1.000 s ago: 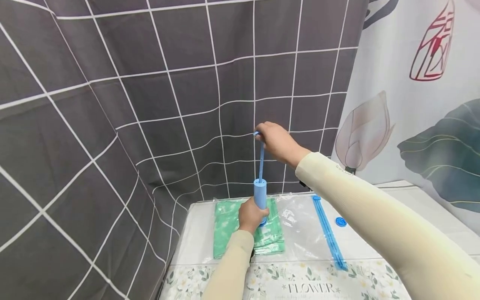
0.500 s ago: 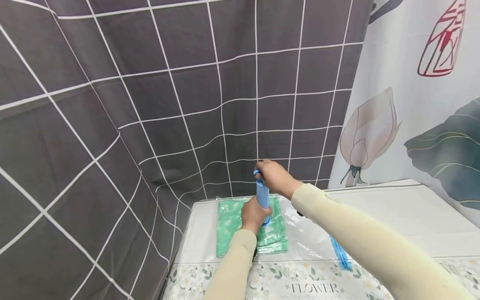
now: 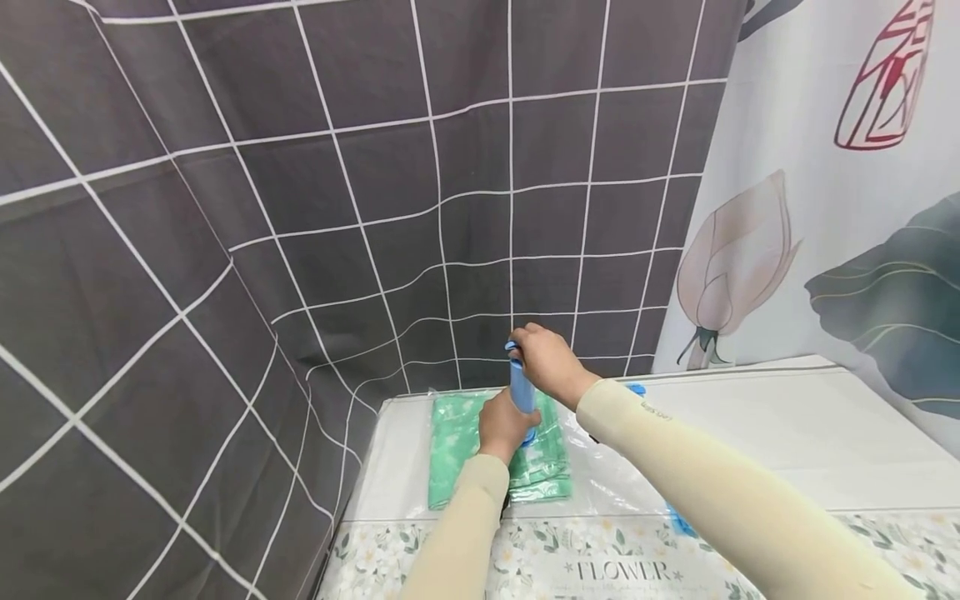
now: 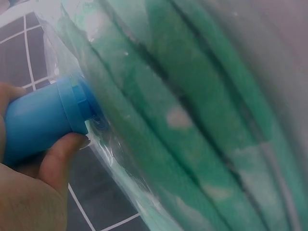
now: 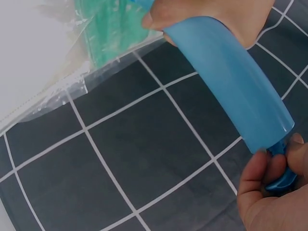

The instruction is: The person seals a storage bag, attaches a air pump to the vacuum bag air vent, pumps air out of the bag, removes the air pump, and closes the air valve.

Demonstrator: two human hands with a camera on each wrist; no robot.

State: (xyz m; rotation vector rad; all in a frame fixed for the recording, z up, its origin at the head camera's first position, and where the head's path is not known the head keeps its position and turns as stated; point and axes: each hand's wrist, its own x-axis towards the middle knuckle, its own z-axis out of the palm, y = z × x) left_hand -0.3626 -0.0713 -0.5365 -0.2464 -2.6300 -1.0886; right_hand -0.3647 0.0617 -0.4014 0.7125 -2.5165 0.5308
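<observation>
My left hand grips the light-blue barrel of a hand pump low down, its thumb near the bottom collar in the left wrist view. The pump stands on the blue valve of a clear storage bag, which holds a folded green cloth. At the top, my right hand holds the pump's small blue handle, its fingers curled about it. Only a short stretch of rod shows between handle and barrel.
Floral lettering and flowers cover the front of the white tabletop. The bag's blue zip strip is mostly hidden under the right forearm. A dark checked curtain hangs close behind and left; a lotus-print curtain hangs right.
My right hand has come down with the handle, and the long exposed rod has slid into the barrel. The left hand stays on the barrel. The right forearm now covers the round blue cap.
</observation>
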